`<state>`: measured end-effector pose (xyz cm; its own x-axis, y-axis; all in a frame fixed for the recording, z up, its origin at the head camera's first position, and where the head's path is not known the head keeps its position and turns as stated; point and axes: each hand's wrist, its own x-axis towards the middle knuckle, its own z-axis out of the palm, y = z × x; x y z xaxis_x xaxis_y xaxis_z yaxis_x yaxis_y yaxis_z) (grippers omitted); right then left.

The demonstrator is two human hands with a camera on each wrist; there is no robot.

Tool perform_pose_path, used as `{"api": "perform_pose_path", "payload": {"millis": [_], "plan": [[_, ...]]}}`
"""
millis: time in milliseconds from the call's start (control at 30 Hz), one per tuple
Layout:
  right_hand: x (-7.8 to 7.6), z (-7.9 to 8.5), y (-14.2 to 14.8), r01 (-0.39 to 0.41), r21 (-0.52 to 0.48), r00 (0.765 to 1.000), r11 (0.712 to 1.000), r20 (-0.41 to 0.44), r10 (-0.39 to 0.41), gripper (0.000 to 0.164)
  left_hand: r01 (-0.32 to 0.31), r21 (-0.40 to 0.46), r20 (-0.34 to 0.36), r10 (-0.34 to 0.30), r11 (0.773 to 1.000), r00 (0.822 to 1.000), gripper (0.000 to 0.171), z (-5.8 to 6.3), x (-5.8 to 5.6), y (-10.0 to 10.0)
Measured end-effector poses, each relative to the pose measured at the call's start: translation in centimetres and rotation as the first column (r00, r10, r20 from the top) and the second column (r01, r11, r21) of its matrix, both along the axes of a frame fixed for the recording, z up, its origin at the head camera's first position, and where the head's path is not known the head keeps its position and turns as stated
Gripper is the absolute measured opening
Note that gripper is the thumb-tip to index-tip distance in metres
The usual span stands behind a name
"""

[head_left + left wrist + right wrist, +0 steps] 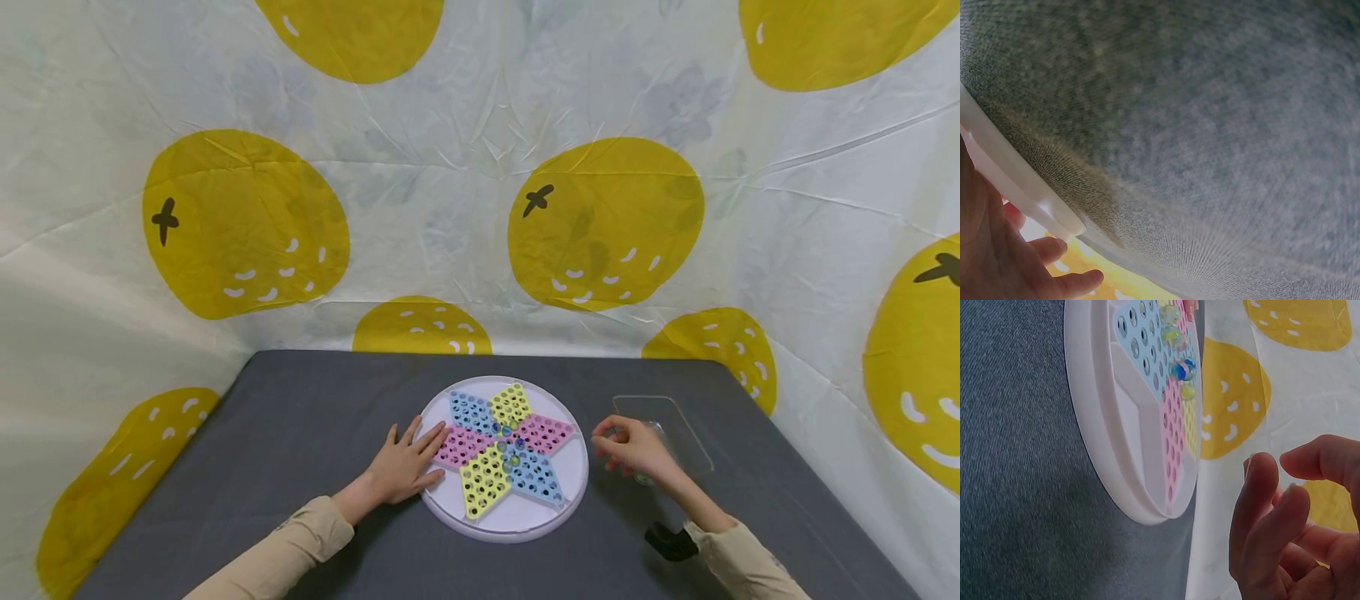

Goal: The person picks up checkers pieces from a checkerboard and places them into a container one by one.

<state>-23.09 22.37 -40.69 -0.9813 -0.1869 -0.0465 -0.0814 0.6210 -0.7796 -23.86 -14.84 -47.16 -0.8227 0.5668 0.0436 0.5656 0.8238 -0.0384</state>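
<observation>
A round white Chinese checkers board (450,502) lies on the table, with a star of blue, pink and yellow hole sections. Several glass marbles (1170,334) sit around the star's middle. My left hand (399,467) rests on the board's left edge, fingers spread over the rim. The left wrist view shows that hand (1019,259) along the white rim. To the right of the board hovers my right hand (636,447), fingers loosely bent. In the right wrist view a gap shows between this hand's (1297,534) thumb and fingertips, with nothing in it.
A clear plastic box (693,433) stands on the right, partly behind my right hand. The dark grey table (315,417) backs onto a white cloth (427,208) printed with large yellow fruit. A black device (670,542) sits at my right wrist.
</observation>
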Motion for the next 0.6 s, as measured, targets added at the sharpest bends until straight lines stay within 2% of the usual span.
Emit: {"api": "perform_pose_path", "payload": {"millis": [600], "plan": [[-0.2,-1.3,-2.5,-0.041,0.009,0.999,0.999,0.017,0.041,0.016,-0.015,-0.011,-0.012,0.015,1.0,1.0,0.063,0.1,0.2,0.1]]}}
